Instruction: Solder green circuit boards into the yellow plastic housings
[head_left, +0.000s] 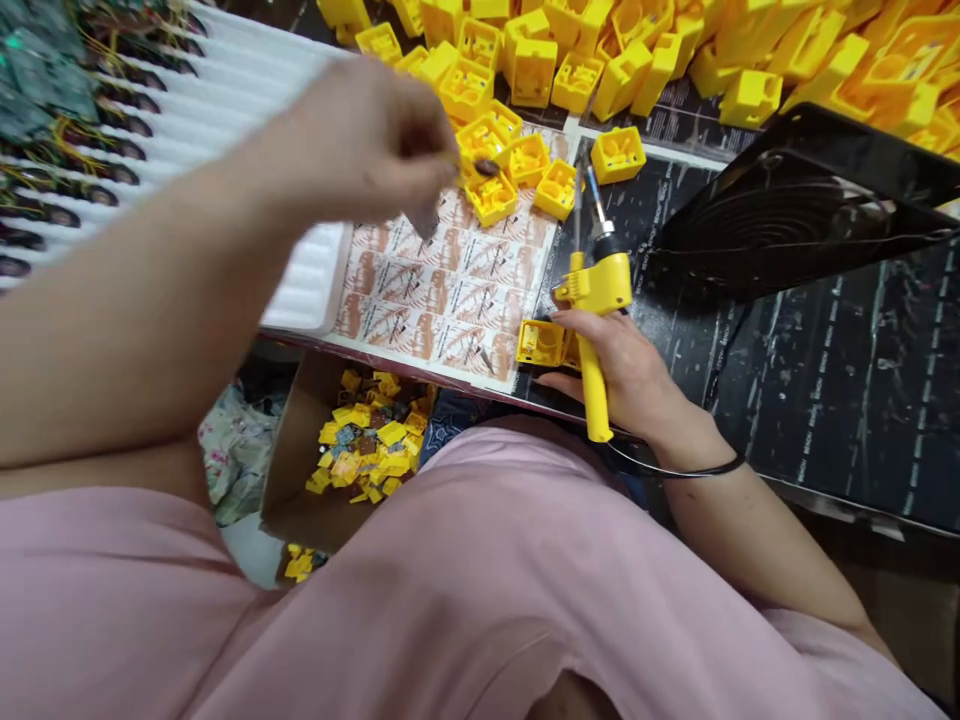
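My left hand [375, 145] is blurred above the printed sheet [409, 285], fingers pinched together. A small dark round piece [487, 168] shows just past its fingertips, over small open yellow plastic cases [491, 200]; I cannot tell if the hand holds it. A greyish pointed thing hangs below the fingers, too smeared to name. My right hand [626, 370] is closed around a yellow soldering gun [606, 285], its metal tip pointing away from me. By the right fingers, at the table edge, lies another open yellow case [540, 343], a second one partly hidden behind the handle.
Many yellow cases [532, 72] are heaped along the back. At left, a white ribbed foam tray [247, 60] bears wired round parts and green circuit boards [45, 70]. A black fan-like unit [765, 220] stands at right. Below the table, a cardboard box [289, 450] holds yellow pieces.
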